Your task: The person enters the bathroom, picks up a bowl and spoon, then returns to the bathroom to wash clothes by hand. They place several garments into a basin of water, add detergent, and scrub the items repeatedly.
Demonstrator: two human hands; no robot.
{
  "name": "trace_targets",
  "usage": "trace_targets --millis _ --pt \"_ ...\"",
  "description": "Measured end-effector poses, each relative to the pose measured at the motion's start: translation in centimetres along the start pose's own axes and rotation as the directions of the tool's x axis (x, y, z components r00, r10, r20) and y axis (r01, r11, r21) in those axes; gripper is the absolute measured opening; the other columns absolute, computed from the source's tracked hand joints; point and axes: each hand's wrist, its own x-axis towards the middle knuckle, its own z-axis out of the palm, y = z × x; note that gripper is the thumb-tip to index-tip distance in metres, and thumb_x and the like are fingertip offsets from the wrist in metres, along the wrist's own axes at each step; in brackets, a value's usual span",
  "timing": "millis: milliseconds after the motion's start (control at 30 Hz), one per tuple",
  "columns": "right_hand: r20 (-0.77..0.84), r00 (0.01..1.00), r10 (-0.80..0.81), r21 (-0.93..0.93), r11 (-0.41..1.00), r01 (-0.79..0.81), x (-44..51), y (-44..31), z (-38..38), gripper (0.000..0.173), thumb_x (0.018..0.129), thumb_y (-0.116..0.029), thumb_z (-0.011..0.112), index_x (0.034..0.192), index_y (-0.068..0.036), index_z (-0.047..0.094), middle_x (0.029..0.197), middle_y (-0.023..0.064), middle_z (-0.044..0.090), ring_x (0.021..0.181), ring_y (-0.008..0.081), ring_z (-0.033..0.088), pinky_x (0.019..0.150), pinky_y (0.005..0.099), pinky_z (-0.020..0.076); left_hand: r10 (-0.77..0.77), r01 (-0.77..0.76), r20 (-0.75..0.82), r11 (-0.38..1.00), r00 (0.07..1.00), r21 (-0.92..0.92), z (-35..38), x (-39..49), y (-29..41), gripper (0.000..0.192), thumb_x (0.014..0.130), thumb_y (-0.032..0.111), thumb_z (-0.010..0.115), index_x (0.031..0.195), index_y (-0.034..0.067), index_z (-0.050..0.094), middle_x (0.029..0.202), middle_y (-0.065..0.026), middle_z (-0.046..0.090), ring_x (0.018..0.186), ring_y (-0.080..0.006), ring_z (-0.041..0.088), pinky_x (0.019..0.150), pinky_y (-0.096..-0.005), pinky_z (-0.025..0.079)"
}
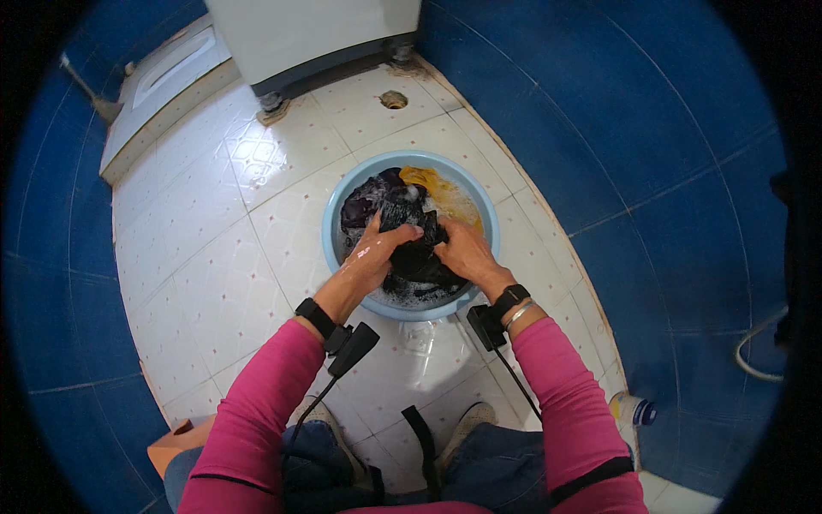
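A light blue plastic basin [411, 315] stands on the tiled floor, with sudsy water and wet clothes in it. Both my hands are inside its rim, gripping one wet black cloth [411, 257]. My left hand [379, 250] holds the cloth's left side, thumb on top. My right hand [465, 250] has its fingers closed on the right side. A dark purple cloth [359, 212] lies at the basin's left, and a yellow cloth [440, 186] at its upper right. Black straps with small devices are round both wrists.
Beyond the basin are a floor drain hole [393, 99] and a white appliance [314, 32] on feet. A squat toilet platform [167, 90] is at upper left. Blue tiled walls [642, 160] flank the floor. A bottle [632, 409] lies at lower right, an orange object [176, 443] at lower left.
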Motion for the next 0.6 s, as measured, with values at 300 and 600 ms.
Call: trace_targets --millis 300,600 --pt "0.04 0.997 -0.069 0.038 0.997 0.068 3.3 -0.2 4.3 0.075 0.074 -0.047 0.07 0.133 -0.008 0.046 0.115 0.0228 0.06 0.111 0.036 0.057 0.095 0.0405 0.0445 -0.007 -0.013 -0.116 0.986 0.993 -0.169 -2.2 0.1 -3.0 0.067 0.088 0.053 0.056 0.14 0.015 0.037 0.137 -0.0095 0.047 0.125 -0.0267 0.045 0.104 -0.0471 0.038" --pt "-0.053 0.969 -0.239 0.279 0.929 0.245 -2.1 -7.6 1.6 0.032 0.079 -0.028 0.061 0.097 -0.001 0.056 0.096 0.0191 0.062 0.09 0.0392 0.06 0.079 0.0435 0.0485 0.174 -0.154 0.112 0.973 0.978 -0.172 -4.1 -1.1 -2.6 0.056 0.093 0.037 0.054 0.139 0.009 0.039 0.133 -0.0123 0.05 0.121 -0.0235 0.05 0.104 -0.0385 0.039"
